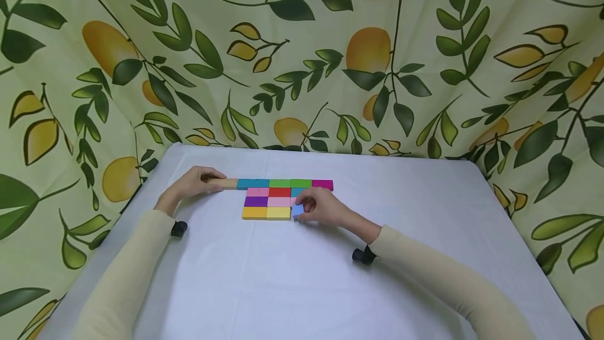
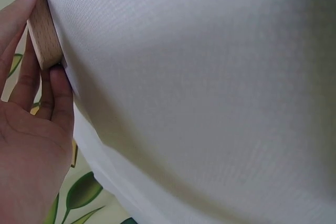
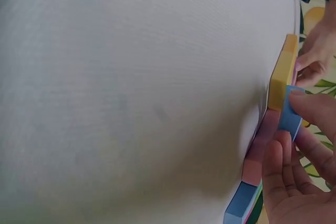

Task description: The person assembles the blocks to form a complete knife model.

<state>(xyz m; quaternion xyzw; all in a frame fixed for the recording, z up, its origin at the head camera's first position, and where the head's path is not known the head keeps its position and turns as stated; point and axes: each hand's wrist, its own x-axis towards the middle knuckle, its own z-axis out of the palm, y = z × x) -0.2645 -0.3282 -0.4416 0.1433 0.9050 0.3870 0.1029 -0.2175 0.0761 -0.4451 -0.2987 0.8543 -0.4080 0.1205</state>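
Colored blocks lie in touching rows on the white cloth. The top row runs from a plain wooden block (image 1: 229,183) through a blue block (image 1: 252,183) and green blocks (image 1: 280,183) to a magenta block (image 1: 323,184). My left hand (image 1: 192,182) grips the wooden block's left end, with the thumb along one side in the left wrist view. My right hand (image 1: 325,208) pinches a light blue block (image 3: 290,114) between thumb and fingers. It is beside the right end of the yellow block (image 1: 278,213) in the bottom row. My right fingers hide part of the rows behind them.
An orange block (image 1: 254,213), a purple block (image 1: 256,201), a pink block (image 1: 257,192) and a red block (image 1: 280,192) make up the lower rows' left part. A leaf-and-fruit patterned curtain (image 1: 311,83) hangs behind the white-covered table (image 1: 264,282).
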